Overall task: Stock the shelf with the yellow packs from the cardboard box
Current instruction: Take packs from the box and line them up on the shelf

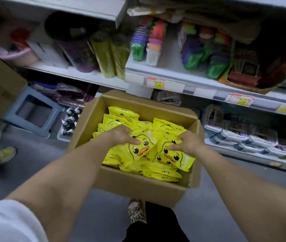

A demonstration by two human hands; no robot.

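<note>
Left hand [123, 135]: fingers curled down onto the left duck-print yellow pack [141, 147], gripping its upper edge.
Right hand [187, 142]: fingertips pinching the right duck-print yellow pack [173, 157] near its top.
Pack lie: both top packs sit tilted, faces up, long axes running away from the person toward the shelf.
Yellow packs [119, 117]: many more stacked beneath and behind, filling the cardboard box [138, 187].
Box: on the floor, just below the hands.
Shelf [173, 79]: beyond the box, up and ahead; likely next move is lifting both packs forward.
</note>
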